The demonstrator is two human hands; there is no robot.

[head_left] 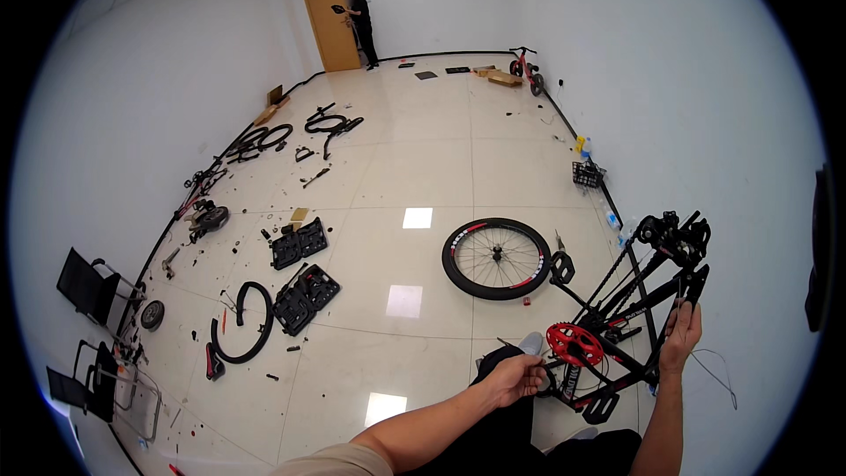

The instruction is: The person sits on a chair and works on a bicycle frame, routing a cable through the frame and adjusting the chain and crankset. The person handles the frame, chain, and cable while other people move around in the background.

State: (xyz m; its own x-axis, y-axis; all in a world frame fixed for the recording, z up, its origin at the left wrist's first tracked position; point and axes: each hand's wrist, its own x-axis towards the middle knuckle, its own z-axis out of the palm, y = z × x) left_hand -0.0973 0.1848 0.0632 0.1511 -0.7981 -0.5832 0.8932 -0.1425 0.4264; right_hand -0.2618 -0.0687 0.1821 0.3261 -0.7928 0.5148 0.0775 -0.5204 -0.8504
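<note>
A black bicycle frame [630, 308] with a red chainring [575, 344] stands tilted at the lower right, its rear wheel out. My right hand [682, 335] is closed round a black frame tube at its right side. Curled fingers of my left hand [518, 381] are next to the frame's lower left end, below the chainring; what they grip, if anything, is hidden. A pedal [602, 407] sticks out low on the frame, another pedal [562, 268] higher up. The derailleur [674, 236] and chain are at the top. A thin cable [724, 379] loops beyond my right hand.
A spoked wheel [496, 257] lies on the floor ahead. Open black tool cases [305, 300] and a loose tire [267, 322] are to the left, with chairs [88, 286] by the wall. Bike parts [328, 123] lie farther off. A person [362, 26] stands at the door.
</note>
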